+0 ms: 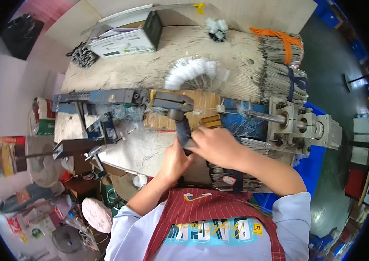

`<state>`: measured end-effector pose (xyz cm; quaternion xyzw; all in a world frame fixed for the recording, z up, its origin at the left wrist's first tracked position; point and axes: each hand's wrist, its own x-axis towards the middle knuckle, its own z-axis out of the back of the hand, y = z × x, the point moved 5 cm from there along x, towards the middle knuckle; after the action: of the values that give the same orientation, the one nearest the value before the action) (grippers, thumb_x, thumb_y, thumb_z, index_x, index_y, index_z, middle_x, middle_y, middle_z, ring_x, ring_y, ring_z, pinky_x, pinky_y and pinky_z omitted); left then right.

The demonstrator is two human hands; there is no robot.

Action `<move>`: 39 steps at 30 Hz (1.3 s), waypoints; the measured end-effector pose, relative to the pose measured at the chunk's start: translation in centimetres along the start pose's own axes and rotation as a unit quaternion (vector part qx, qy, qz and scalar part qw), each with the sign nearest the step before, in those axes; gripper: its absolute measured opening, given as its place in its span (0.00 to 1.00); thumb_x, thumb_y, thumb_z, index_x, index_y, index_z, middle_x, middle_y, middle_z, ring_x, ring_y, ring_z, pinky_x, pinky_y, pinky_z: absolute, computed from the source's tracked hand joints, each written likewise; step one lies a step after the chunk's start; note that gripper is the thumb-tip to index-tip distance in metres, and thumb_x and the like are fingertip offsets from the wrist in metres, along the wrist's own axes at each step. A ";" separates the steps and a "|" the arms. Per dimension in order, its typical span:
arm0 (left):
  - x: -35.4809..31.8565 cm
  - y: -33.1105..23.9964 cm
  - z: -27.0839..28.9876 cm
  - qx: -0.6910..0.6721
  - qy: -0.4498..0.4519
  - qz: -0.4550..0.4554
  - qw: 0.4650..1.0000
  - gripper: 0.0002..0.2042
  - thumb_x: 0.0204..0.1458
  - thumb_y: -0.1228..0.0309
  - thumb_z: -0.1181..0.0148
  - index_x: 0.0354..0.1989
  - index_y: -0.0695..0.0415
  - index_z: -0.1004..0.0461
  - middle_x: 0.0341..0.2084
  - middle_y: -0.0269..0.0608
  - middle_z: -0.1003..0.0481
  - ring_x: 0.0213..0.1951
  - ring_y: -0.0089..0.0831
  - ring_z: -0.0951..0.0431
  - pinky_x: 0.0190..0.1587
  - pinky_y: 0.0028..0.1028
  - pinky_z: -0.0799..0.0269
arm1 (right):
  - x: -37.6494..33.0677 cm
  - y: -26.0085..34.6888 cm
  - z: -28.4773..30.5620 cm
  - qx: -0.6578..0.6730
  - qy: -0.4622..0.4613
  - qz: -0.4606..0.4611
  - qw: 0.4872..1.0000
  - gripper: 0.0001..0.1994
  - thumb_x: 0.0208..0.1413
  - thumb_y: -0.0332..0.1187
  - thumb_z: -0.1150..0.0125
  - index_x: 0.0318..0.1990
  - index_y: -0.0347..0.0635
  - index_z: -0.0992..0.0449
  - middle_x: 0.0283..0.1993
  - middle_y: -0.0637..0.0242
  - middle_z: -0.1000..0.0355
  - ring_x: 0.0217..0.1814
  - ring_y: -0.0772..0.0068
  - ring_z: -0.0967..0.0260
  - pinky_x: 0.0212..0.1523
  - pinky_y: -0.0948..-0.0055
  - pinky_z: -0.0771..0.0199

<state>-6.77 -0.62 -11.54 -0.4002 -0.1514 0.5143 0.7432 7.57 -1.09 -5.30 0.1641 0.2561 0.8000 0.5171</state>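
Observation:
A dark grey handle (pixel 182 128) with a round joint at its top rises from between my hands, just below a blue-grey metal jaw (pixel 172 101). My left hand (pixel 175 160) is closed on the handle's lower part. From the right, my right hand (pixel 212 145) closes against the same handle, its fingertips partly hidden. Beyond the jaw, thin wire runs right toward a small holder on a metal spindle (pixel 271 117). A brass-coloured block (pixel 211 121) sits beside my right fingers. White-bristled wire brushes (pixel 193 71) lie fanned out behind the jaw.
Bundles of thin wire (pixel 280 80) are stacked on the right, more (pixel 228 177) by my right forearm. At the back stand an open box (pixel 126 41) and a white brush bundle (pixel 216 30). Blue bristle scraps (pixel 242 119) lie under the spindle. A metal arm (pixel 78 148) juts out left.

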 end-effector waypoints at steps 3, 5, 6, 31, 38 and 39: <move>-1.9 1.3 2.6 -0.169 -0.023 -0.088 0.981 0.22 0.52 0.73 0.36 0.53 0.66 0.34 0.34 0.46 0.22 0.41 0.40 0.21 0.47 0.35 0.26 | -1.1 -1.9 1.2 -0.100 -0.140 -0.019 0.985 0.11 0.53 0.35 0.39 0.38 0.38 0.29 0.42 0.56 0.30 0.37 0.53 0.24 0.31 0.60 0.22; -3.4 4.1 5.8 -0.309 -0.069 0.063 0.946 0.10 0.59 0.70 0.42 0.43 0.65 0.26 0.33 0.39 0.23 0.38 0.27 0.24 0.44 0.28 0.28 | -1.4 -3.7 2.5 -0.186 -0.181 -0.062 0.964 0.10 0.50 0.29 0.38 0.39 0.39 0.30 0.47 0.54 0.33 0.41 0.52 0.26 0.35 0.58 0.23; -4.2 6.4 7.1 -0.342 -0.130 0.113 0.924 0.11 0.61 0.67 0.45 0.37 0.63 0.26 0.30 0.39 0.23 0.32 0.24 0.25 0.38 0.25 0.30 | -1.7 -4.8 2.4 -0.115 -0.163 -0.082 0.976 0.12 0.48 0.27 0.37 0.40 0.40 0.30 0.48 0.53 0.34 0.43 0.50 0.26 0.37 0.57 0.23; -0.1 -8.1 0.7 -0.403 0.243 0.000 0.882 0.14 0.66 0.68 0.54 0.33 0.65 0.28 0.23 0.40 0.24 0.23 0.27 0.23 0.28 0.25 0.26 | -9.2 -2.9 7.7 0.380 -0.273 -0.265 0.843 0.12 0.64 0.32 0.44 0.50 0.34 0.29 0.38 0.64 0.26 0.33 0.77 0.28 0.34 0.72 0.25; 5.8 -9.5 -3.5 -0.561 0.142 0.155 0.801 0.12 0.65 0.65 0.52 0.35 0.60 0.29 0.22 0.38 0.25 0.19 0.25 0.26 0.22 0.21 0.30 | -6.9 -1.5 10.8 -0.023 -0.359 -0.091 0.929 0.15 0.49 0.25 0.37 0.46 0.36 0.29 0.40 0.54 0.25 0.42 0.50 0.25 0.39 0.63 0.24; 5.6 -9.2 -3.4 -0.569 0.107 0.138 0.803 0.12 0.65 0.64 0.52 0.35 0.60 0.29 0.22 0.38 0.25 0.19 0.24 0.26 0.21 0.21 0.31 | -6.4 -1.3 10.3 -0.046 -0.329 -0.082 0.940 0.15 0.49 0.25 0.37 0.46 0.35 0.30 0.40 0.53 0.25 0.42 0.51 0.25 0.39 0.62 0.24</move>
<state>3.71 1.46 -7.78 -0.8204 -0.2801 0.3867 0.3146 16.55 -4.01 2.34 0.3723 0.0473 0.6673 0.6433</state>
